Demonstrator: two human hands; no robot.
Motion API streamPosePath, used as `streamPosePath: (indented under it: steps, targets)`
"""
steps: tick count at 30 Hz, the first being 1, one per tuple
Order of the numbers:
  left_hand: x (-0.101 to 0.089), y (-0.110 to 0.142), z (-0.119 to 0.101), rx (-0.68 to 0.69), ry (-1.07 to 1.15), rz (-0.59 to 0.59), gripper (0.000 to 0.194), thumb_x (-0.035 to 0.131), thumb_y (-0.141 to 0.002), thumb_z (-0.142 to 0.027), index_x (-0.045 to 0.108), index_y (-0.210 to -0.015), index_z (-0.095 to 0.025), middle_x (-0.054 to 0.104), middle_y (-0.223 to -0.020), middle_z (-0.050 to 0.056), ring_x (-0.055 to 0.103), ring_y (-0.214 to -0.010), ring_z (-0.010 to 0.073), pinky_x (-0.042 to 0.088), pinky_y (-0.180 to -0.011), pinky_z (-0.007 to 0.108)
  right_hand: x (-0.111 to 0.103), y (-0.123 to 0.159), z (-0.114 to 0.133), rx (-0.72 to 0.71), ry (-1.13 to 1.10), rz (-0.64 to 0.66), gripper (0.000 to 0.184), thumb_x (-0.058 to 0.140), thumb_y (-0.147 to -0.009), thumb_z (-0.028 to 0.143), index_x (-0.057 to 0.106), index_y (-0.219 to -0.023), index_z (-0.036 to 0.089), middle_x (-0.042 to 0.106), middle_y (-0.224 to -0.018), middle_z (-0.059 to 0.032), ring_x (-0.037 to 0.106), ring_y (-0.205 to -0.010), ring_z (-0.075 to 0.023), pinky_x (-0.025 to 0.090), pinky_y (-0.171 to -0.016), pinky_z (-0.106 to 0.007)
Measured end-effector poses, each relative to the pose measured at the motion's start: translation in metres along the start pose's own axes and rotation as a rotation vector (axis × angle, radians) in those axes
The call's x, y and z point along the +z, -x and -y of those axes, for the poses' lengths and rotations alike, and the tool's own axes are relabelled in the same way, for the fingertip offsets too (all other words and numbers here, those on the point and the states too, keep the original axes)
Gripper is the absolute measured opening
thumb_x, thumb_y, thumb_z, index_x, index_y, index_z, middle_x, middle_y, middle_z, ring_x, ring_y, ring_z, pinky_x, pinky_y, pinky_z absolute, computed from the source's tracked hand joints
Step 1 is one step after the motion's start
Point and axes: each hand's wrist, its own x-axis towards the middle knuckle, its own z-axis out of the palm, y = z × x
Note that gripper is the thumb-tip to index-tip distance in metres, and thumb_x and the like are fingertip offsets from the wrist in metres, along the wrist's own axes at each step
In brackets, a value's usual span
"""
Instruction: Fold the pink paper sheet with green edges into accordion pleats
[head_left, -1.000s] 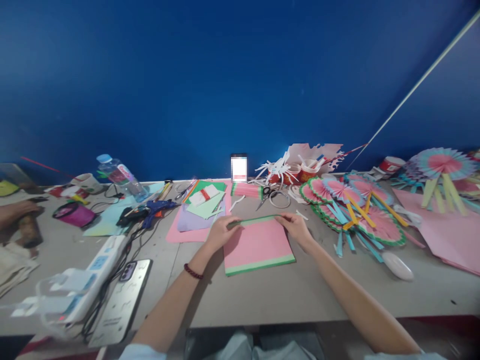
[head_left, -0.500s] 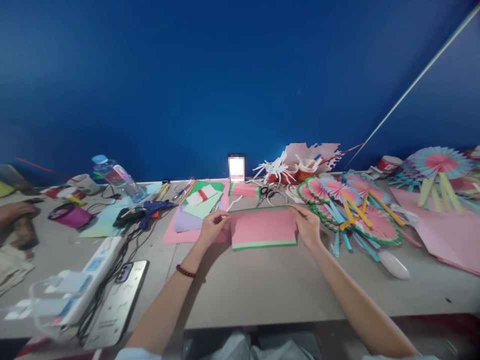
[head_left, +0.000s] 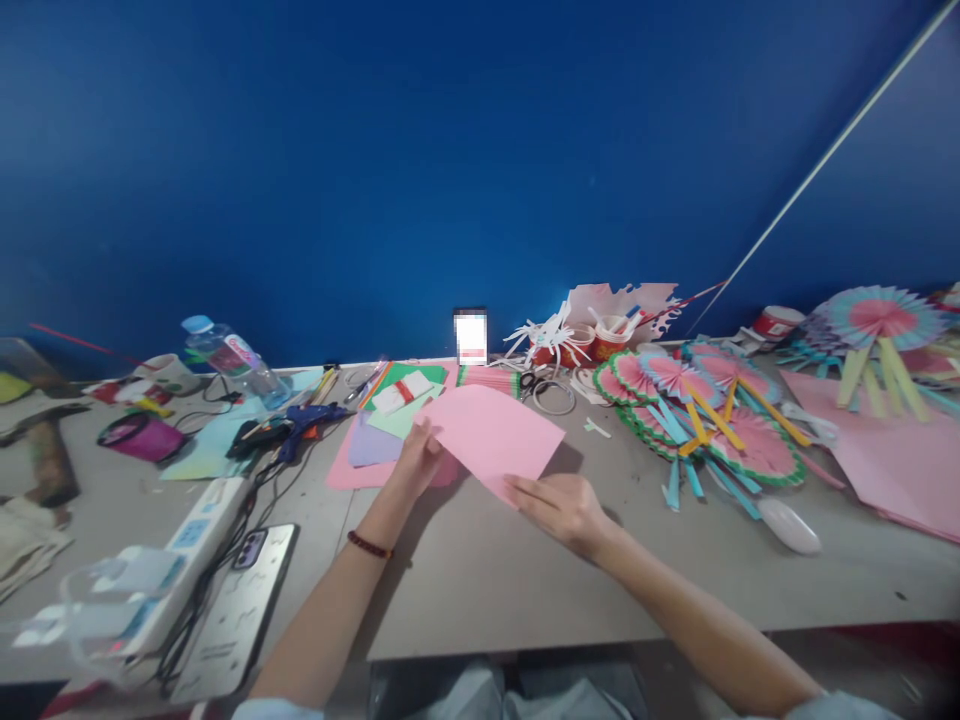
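The pink sheet (head_left: pixel 491 436) sits lifted and tilted over the middle of the surface (head_left: pixel 525 580) — the left hand (head_left: pixel 417 462) pinches its left edge, the right hand (head_left: pixel 559 506) grips its near corner, fingers partly hidden under the paper. Its green border no longer shows; half a second ago the sheet lay flat with both hands at its far corners, and now it is turned with a plain pink face up. Behind it lie paper stacks (head_left: pixel 397 400), scissors (head_left: pixel 536 381) and tape rings, hard to make out. Paper fans (head_left: pixel 697 400) spread to the right; a phone (head_left: pixel 240 590) and power strip (head_left: pixel 150 590), blurred, lie left. A blue wall (head_left: pixel 450 150) stands behind.
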Motion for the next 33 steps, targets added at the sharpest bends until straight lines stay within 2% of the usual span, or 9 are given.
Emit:
streamPosePath:
  steps: [3, 6, 9, 12, 17, 20, 25, 28, 33]
  targets:
    - [-0.005, -0.005, 0.008, -0.009, -0.037, -0.026, 0.048, 0.088, -0.062, -0.026, 0.068, -0.105, -0.019, 0.076, -0.096, 0.004, 0.071, -0.085, 0.0189, 0.055, -0.08, 0.03, 0.013, 0.001, 0.009, -0.023, -0.033, 0.19, 0.027, 0.059, -0.094, 0.028, 0.072, -0.117, 0.029, 0.078, -0.111, -0.0007, 0.071, -0.06, -0.0134, 0.051, -0.05, -0.025]
    - [-0.007, -0.006, 0.013, -0.055, -0.087, 0.013, 0.04, 0.085, -0.062, -0.022, 0.07, -0.098, -0.016, 0.077, -0.091, 0.005, 0.072, -0.082, 0.0209, 0.055, -0.078, 0.032, 0.023, 0.006, 0.01, 0.058, -0.185, 0.25, 0.033, 0.061, -0.091, 0.048, 0.072, -0.115, 0.03, 0.08, -0.104, -0.0009, 0.074, -0.07, -0.0175, 0.057, -0.059, -0.028]
    - [-0.006, -0.001, 0.01, -0.154, -0.065, 0.107, 0.034, 0.084, -0.065, -0.024, 0.071, -0.095, -0.015, 0.077, -0.086, 0.006, 0.072, -0.076, 0.0218, 0.055, -0.074, 0.033, 0.028, 0.009, 0.001, 0.35, -0.262, 0.118, 0.024, 0.057, -0.093, 0.034, 0.073, -0.111, 0.032, 0.08, -0.098, -0.0017, 0.074, -0.086, -0.0201, 0.059, -0.077, -0.032]
    - [-0.001, 0.006, 0.001, -0.245, -0.028, 0.237, 0.03, 0.084, -0.068, -0.027, 0.072, -0.092, -0.013, 0.077, -0.082, 0.007, 0.071, -0.071, 0.0204, 0.055, -0.069, 0.03, 0.03, 0.011, -0.016, 0.698, -0.294, -0.072, 0.025, 0.057, -0.089, 0.03, 0.073, -0.109, 0.029, 0.077, -0.109, -0.0063, 0.07, -0.103, -0.0252, 0.056, -0.091, -0.042]
    - [0.001, 0.012, -0.007, -0.273, -0.025, 0.346, 0.026, 0.086, -0.069, -0.026, 0.073, -0.087, -0.011, 0.077, -0.081, 0.009, 0.071, -0.073, 0.0207, 0.055, -0.069, 0.029, 0.032, 0.016, -0.038, 1.131, -0.539, -0.147, 0.045, 0.066, -0.08, 0.044, 0.067, -0.118, 0.021, 0.075, -0.107, -0.0095, 0.069, -0.085, -0.0211, 0.056, -0.075, -0.035]
    - [-0.001, 0.01, -0.005, -0.269, -0.068, 0.328, 0.024, 0.085, -0.07, -0.026, 0.074, -0.085, -0.011, 0.077, -0.08, 0.01, 0.071, -0.072, 0.0225, 0.056, -0.07, 0.032, 0.032, 0.017, -0.042, 1.218, -0.618, -0.123, 0.049, 0.07, -0.075, 0.049, 0.07, -0.112, 0.018, 0.075, -0.103, -0.01, 0.065, -0.076, -0.0187, 0.053, -0.07, -0.033]
    - [-0.001, 0.008, 0.0, -0.222, -0.121, 0.312, 0.036, 0.085, -0.068, -0.033, 0.075, -0.096, -0.015, 0.078, -0.088, 0.011, 0.073, -0.08, 0.0287, 0.059, -0.074, 0.04, 0.027, 0.01, -0.039, 1.282, -0.734, -0.088, 0.039, 0.074, -0.067, 0.053, 0.073, -0.082, 0.017, 0.074, -0.08, -0.0048, 0.062, -0.071, -0.0183, 0.049, -0.068, -0.032]
    - [0.003, 0.008, 0.002, -0.158, -0.103, 0.326, 0.039, 0.083, -0.07, -0.034, 0.072, -0.103, -0.018, 0.078, -0.097, 0.01, 0.074, -0.09, 0.0277, 0.059, -0.083, 0.04, 0.026, 0.007, -0.035, 1.309, -0.779, -0.095, 0.037, 0.075, -0.065, 0.054, 0.07, -0.074, 0.018, 0.069, -0.072, -0.0013, 0.059, -0.066, -0.0157, 0.046, -0.064, -0.029]
    - [0.002, 0.006, 0.008, -0.128, -0.088, 0.272, 0.033, 0.082, -0.072, -0.035, 0.071, -0.099, -0.019, 0.078, -0.097, 0.009, 0.074, -0.091, 0.027, 0.059, -0.087, 0.041, 0.028, 0.008, -0.034, 1.377, -0.813, -0.097, 0.04, 0.077, -0.061, 0.056, 0.067, -0.066, 0.018, 0.063, -0.064, 0.0014, 0.053, -0.06, -0.0132, 0.04, -0.06, -0.027]
